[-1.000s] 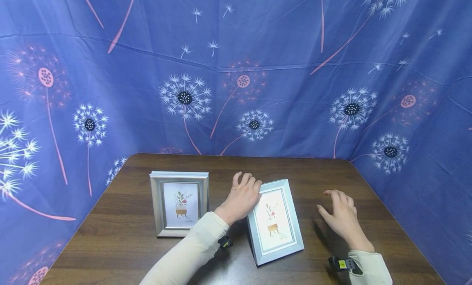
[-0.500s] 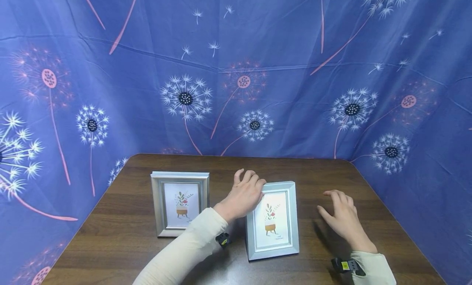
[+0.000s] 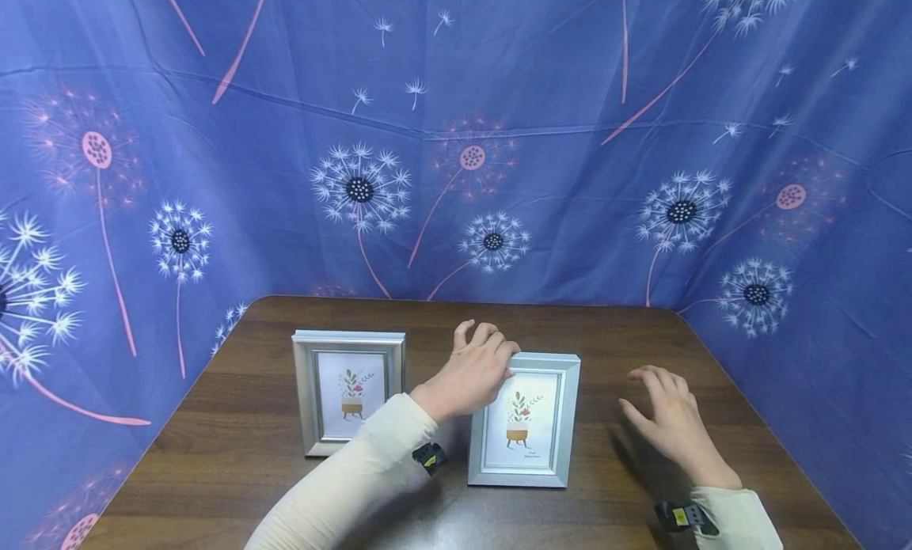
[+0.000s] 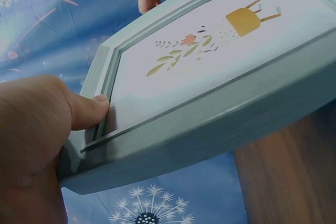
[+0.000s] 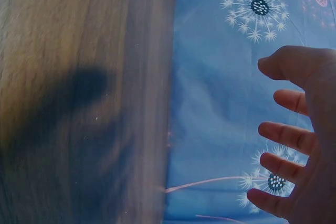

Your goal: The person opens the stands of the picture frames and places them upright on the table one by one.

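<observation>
A silver-blue picture frame point(image 3: 520, 480) stands right of the table's middle, its print of a potted plant facing the head camera. My left hand point(image 3: 470, 376) grips this frame by its upper left corner. In the left wrist view the thumb point(image 4: 92, 111) presses on the front moulding point(image 4: 173, 150), and the other fingers are mostly hidden behind. To the left a second, silver picture frame point(image 3: 309, 400) with a like print stands upright, partly covered by my left sleeve. My right hand point(image 3: 673, 423) hovers over the right side of the table, fingers loosely bent and holding nothing.
The brown wooden table point(image 3: 242, 423) ends at the back against a blue curtain point(image 3: 570, 178) with dandelion prints, which also hangs on both sides. A black camera strap point(image 3: 684, 517) sits on the right wrist, another point(image 3: 429, 457) on the left.
The gripped picture frame has swung from a tilt to nearly straight, its lower edge moving left and up in view. My left hand stays on its corner; my right hand has shifted slightly right.
</observation>
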`<state>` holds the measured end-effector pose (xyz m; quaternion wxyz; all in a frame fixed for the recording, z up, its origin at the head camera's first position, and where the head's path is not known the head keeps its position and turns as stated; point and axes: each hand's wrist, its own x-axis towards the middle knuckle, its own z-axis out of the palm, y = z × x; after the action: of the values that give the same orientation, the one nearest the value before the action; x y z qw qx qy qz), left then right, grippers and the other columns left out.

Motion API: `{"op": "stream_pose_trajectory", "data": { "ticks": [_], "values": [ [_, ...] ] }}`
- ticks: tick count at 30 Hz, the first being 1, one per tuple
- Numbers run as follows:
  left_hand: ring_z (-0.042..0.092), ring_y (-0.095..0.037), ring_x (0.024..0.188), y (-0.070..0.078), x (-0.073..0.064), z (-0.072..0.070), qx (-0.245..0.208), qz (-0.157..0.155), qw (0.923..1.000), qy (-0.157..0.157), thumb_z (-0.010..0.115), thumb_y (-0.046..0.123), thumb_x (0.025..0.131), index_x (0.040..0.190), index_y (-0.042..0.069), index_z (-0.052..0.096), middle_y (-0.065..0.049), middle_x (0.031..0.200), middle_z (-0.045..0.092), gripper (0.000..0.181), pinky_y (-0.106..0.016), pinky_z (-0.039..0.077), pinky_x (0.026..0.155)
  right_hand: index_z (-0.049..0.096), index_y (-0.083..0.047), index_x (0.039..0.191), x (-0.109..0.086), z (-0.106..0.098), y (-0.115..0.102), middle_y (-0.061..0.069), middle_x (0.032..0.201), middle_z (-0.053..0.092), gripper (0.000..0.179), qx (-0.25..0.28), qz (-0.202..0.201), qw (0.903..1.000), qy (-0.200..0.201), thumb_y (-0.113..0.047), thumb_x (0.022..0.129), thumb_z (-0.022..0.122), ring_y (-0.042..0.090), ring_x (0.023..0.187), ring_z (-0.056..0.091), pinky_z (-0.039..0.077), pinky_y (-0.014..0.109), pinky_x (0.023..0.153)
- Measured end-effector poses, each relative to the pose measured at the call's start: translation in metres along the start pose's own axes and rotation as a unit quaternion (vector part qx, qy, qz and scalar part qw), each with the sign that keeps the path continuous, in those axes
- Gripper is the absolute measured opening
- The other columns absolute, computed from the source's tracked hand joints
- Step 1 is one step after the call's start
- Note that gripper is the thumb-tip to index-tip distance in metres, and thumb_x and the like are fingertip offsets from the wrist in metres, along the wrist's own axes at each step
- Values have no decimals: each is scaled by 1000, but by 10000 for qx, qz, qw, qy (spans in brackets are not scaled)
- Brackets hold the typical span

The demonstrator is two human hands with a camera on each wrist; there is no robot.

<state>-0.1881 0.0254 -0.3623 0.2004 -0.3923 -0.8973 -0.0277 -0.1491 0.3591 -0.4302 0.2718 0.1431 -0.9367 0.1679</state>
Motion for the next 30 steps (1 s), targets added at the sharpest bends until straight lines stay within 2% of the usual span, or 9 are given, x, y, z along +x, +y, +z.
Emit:
{"op": "stream_pose_trajectory", "data": {
  "ticks": [6, 13, 23, 30],
  "values": [
    [44, -22, 121, 0, 1, -6, -207, 17, 9998, -47, 60, 27, 99, 121, 13, 61, 2, 111, 62, 26, -56, 22, 107, 59, -2, 111, 1, 0, 0, 23, 118, 56, 41, -333, -296, 9990, -13, -15, 76, 77, 50, 109, 46, 36, 68, 78],
    [44, -20, 122, -2, 4, -13, -515, -50, 9983, -274, 64, 28, 97, 119, 14, 62, 3, 112, 63, 26, -56, 20, 109, 60, -3, 110, 5, -3, -1, 19, 117, 56, 41, -350, -545, 9979, 9, -15, 75, 77, 46, 110, 47, 37, 65, 79],
    [42, -20, 124, -5, 7, -22, -594, 52, 9969, -507, 64, 29, 96, 119, 14, 63, 3, 115, 63, 27, -55, 17, 109, 61, -4, 112, 8, -6, -1, 19, 117, 57, 42, -289, -754, 9967, -62, -15, 75, 77, 46, 110, 47, 36, 65, 80],
    [43, -19, 122, -8, 8, -30, -725, 153, 9960, -494, 69, 31, 93, 116, 17, 65, 5, 115, 64, 27, -56, 18, 109, 60, -5, 115, 11, -8, 7, 20, 120, 56, 46, -274, -1131, 9932, -69, -17, 75, 79, 46, 110, 48, 38, 65, 77]
  ]
}}
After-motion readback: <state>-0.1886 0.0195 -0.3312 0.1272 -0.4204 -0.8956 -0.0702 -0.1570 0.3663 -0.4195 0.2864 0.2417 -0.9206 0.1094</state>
